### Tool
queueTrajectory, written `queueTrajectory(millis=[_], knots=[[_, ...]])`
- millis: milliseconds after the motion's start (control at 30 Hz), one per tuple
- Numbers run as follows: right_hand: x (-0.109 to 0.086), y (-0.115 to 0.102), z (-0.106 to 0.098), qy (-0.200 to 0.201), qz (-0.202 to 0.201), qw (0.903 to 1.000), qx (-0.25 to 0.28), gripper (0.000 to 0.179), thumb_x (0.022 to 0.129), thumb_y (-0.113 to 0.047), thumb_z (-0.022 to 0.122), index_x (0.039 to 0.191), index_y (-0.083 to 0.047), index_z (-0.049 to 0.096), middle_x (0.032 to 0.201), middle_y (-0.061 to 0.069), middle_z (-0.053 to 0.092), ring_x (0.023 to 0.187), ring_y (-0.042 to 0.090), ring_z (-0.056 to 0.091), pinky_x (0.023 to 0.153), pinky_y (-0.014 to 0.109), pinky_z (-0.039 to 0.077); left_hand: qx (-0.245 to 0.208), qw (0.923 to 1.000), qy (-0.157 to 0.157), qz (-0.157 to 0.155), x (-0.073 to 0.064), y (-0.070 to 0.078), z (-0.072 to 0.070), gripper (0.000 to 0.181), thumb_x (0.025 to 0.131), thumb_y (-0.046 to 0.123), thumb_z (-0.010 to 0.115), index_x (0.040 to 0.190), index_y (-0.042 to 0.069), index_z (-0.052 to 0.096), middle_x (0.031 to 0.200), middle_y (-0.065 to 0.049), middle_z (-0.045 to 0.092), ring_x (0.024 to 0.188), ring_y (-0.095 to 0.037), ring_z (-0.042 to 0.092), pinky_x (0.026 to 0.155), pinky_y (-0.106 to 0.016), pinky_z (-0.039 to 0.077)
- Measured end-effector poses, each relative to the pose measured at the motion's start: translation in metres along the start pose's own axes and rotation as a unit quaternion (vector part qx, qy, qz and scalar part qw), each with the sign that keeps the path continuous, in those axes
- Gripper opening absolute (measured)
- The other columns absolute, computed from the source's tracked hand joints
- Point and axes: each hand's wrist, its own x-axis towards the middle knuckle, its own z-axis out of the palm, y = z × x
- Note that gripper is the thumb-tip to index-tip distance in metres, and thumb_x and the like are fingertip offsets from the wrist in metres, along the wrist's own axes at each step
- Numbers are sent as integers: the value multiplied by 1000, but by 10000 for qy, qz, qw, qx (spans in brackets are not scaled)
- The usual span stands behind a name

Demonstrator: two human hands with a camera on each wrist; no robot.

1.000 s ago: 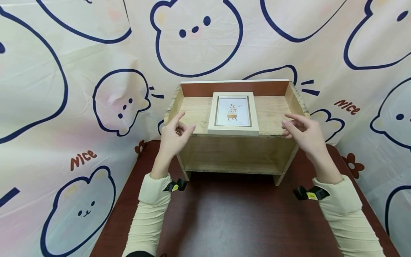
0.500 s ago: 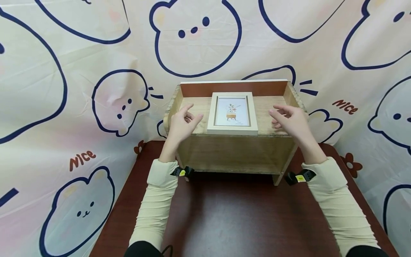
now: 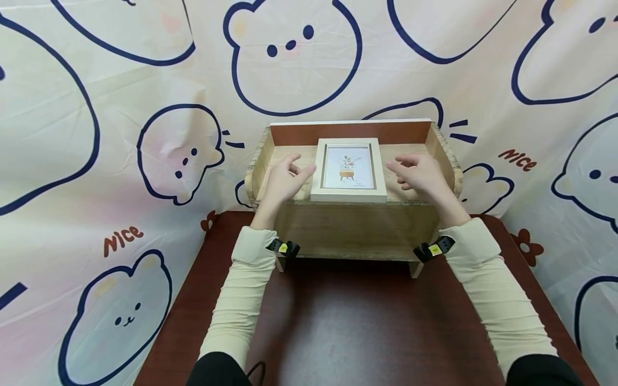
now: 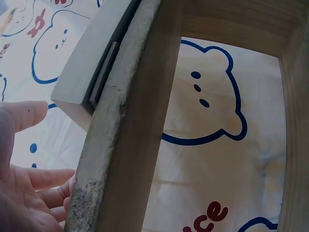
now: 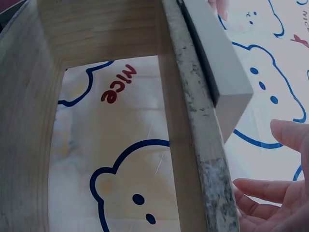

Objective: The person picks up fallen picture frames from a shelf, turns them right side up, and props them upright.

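A cream picture frame with a potted-plant print lies on the upper board of a small wooden shelf. My left hand hovers just left of it, thumb and fingers apart and holding nothing. On the other side my right hand is held in the same way, a little farther from the frame's right edge. Both wrist views show a gap between each hand and the frame's side: the left hand near one corner, the right hand near the opposite one.
The shelf stands at the back of a dark red-brown table, with an open lower compartment under the upper board. Right behind it hangs a cloth printed with bear faces. A thin black cable shows by the left sleeve.
Both hands have moved inward over the shelf's upper board from its two sides, closing in on the picture frame. The frame and shelf have stayed in place.
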Motion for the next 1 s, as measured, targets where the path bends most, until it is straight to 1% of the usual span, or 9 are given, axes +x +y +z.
queueTrajectory(millis=[100,233,433,500,633,733,867,933,1000], knots=[[4,-2,4,-87,76,9997,-213,69,86,-46,54,133,3,42,127,23,48,93,29,58,61,22,51,-7,10000,-33,-24,4,-1,2,62,85,39,59,134,5,43,86,-10,57,72,-18,51,57,-24,40],[8,-4,8,-127,82,9972,-728,71,85,-51,53,132,1,44,124,20,50,89,25,54,62,25,48,45,10000,-49,-52,8,-1,3,61,84,39,60,133,6,45,87,-10,57,74,-18,51,58,-25,40],[14,-5,13,-188,38,9913,-1300,66,87,-48,51,130,3,46,128,23,47,110,31,46,90,43,40,374,9988,-321,-61,13,0,5,60,84,41,59,132,7,47,91,-11,58,77,-19,51,60,-26,41],[16,-6,14,-223,33,9904,-1367,64,87,-45,52,129,4,47,128,24,47,114,32,44,93,45,37,546,9974,-459,-79,16,1,6,60,84,43,59,132,8,48,94,-11,59,79,-20,53,63,-29,43],[18,-8,16,-324,-18,9870,-1572,61,87,-43,53,126,4,50,123,24,50,107,32,47,89,44,38,939,9931,-691,-122,20,2,8,63,83,47,57,132,8,49,104,-12,61,92,-21,55,77,-34,45],[18,-9,18,-413,-127,9822,-1826,60,87,-45,53,124,3,52,117,23,55,99,31,49,82,42,40,1271,9888,-778,-118,21,4,8,62,82,50,56,130,10,52,107,-10,62,95,-19,55,80,-35,44],[18,-9,23,-378,-279,9767,-2094,50,85,-44,56,110,0,63,84,14,61,78,26,50,64,33,38,1618,9834,-817,-63,20,8,10,51,81,50,58,117,15,63,85,-5,60,79,-18,51,65,-32,40],[19,-9,25,-331,-303,9767,-2100,43,85,-41,58,100,-2,66,68,8,56,69,23,47,57,30,33,1701,9823,-780,-34,19,9,12,45,80,49,59,109,16,67,75,-3,54,73,-17,47,58,-31,36],[18,-10,26,-282,-289,9780,-2046,39,84,-38,60,97,-2,67,61,5,51,65,22,45,55,28,31,1745,9818,-746,-30,19,9,13,37,80,48,60,95,16,70,68,-1,46,69,-17,44,55,-29,32]])
